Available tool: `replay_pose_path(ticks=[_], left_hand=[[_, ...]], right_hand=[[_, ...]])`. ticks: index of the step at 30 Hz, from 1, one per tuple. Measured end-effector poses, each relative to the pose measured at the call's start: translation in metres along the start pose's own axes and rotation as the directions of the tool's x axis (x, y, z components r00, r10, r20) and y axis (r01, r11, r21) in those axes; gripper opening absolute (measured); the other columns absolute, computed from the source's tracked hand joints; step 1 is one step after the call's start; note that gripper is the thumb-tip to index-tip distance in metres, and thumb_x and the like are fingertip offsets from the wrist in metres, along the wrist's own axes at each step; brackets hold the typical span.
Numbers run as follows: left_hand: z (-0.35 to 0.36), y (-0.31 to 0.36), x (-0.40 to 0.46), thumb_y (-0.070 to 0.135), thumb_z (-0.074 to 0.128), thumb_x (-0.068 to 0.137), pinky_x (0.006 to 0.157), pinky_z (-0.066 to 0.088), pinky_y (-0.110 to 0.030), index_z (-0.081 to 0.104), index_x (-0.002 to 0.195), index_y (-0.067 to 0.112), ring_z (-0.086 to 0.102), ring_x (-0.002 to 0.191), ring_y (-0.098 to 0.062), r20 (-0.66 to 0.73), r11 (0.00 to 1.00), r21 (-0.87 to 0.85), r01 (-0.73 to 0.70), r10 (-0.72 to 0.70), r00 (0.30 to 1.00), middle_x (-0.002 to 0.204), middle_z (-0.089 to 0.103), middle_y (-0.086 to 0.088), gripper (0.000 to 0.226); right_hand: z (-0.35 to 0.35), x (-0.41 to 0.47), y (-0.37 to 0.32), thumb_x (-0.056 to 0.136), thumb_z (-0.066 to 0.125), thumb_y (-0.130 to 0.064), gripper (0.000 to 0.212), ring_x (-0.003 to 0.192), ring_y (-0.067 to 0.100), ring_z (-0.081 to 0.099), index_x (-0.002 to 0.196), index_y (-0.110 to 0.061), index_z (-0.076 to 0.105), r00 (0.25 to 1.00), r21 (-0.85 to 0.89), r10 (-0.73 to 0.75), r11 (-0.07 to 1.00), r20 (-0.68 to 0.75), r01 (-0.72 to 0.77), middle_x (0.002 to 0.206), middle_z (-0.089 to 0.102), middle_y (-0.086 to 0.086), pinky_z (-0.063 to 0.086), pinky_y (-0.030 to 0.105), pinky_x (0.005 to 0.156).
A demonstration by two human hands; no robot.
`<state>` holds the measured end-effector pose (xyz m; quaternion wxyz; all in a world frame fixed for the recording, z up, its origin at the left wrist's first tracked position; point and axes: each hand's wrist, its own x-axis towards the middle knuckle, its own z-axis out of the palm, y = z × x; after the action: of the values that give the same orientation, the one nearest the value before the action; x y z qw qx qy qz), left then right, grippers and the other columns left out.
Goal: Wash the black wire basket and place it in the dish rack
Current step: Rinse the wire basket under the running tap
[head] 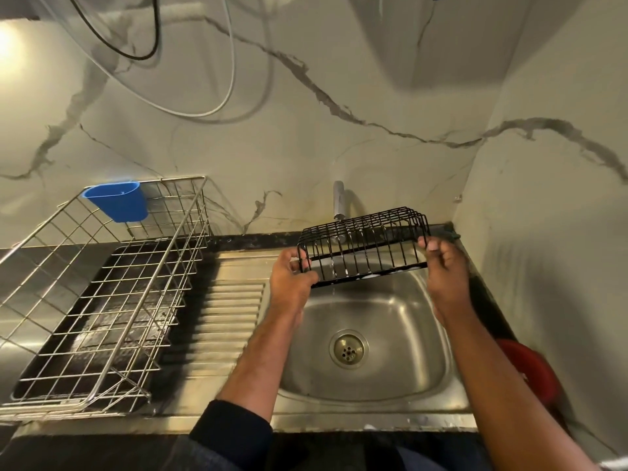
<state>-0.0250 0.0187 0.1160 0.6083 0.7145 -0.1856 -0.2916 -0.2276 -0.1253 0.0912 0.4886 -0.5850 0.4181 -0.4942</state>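
Over the steel sink, one black wire basket is held up in two hands, just in front of the single tap. It is turned upside down, its open side facing the basin, and its long axis runs left to right, tilted a little up toward the far right. The left hand grips the near left corner, fingers curled round the wires; the right hand pinches the right end, thumb on the top edge. The tap's spout is partly hidden behind the wires, and I cannot tell whether water is running. One drain sits in the middle of the basin. To the left, on the desk, stands one steel dish rack with one blue cup hooked on its far rim. Something red shows behind the right forearm, mostly covered and hard to make out.
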Motion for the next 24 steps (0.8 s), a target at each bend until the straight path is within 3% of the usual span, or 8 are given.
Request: replay_pose_path(ticks=[3, 11, 18, 24], left_hand=[[-0.003, 0.0, 0.002, -0.011, 0.069, 0.078, 0.07, 0.05, -0.022, 0.063, 0.112, 0.019, 0.064, 0.091, -0.013, -0.026, 0.998, 0.057, -0.038, 0.039, 0.999, 0.102, 0.068, -0.002, 0.046], [-0.01, 0.002, 0.004, -0.011, 0.069, 0.076, 0.071, 0.049, -0.021, 0.064, 0.111, 0.014, 0.062, 0.086, -0.01, -0.027, 0.993, 0.083, -0.079, 0.081, 0.996, 0.096, 0.066, 0.001, 0.043], [-0.011, -0.001, 0.009, -0.008, 0.071, 0.073, 0.077, 0.05, -0.024, 0.065, 0.101, 0.019, 0.066, 0.101, -0.017, -0.033, 0.989, 0.116, -0.094, 0.098, 0.995, 0.107, 0.07, -0.003, 0.04], [-0.007, -0.003, 0.011, -0.01, 0.07, 0.073, 0.079, 0.053, -0.023, 0.065, 0.106, 0.013, 0.064, 0.097, -0.014, -0.036, 0.991, 0.108, -0.078, 0.082, 0.996, 0.108, 0.068, -0.005, 0.041]], right_hand=[[0.003, -0.003, 0.002, 0.106, 0.044, -0.022, 0.023, 0.106, -0.009, 0.054, 0.116, -0.017, 0.064, 1.0, -0.057, -0.006, 0.998, 0.004, 0.007, 0.117, 0.065, -0.008, 0.042, 0.02, 0.092], [0.008, -0.007, 0.002, 0.105, 0.045, -0.021, 0.017, 0.113, 0.004, 0.055, 0.107, -0.026, 0.061, 1.0, -0.085, 0.001, 0.996, 0.019, 0.001, 0.107, 0.061, -0.022, 0.042, 0.026, 0.095], [0.01, -0.002, 0.003, 0.105, 0.044, -0.024, 0.019, 0.115, 0.007, 0.053, 0.113, -0.021, 0.061, 1.0, -0.144, 0.016, 0.989, 0.019, -0.013, 0.118, 0.061, -0.011, 0.04, 0.028, 0.093], [0.008, 0.0, 0.005, 0.106, 0.043, -0.023, 0.018, 0.114, 0.008, 0.054, 0.111, -0.023, 0.06, 0.999, -0.13, -0.017, 0.991, 0.042, 0.023, 0.113, 0.061, -0.012, 0.04, 0.028, 0.097]])
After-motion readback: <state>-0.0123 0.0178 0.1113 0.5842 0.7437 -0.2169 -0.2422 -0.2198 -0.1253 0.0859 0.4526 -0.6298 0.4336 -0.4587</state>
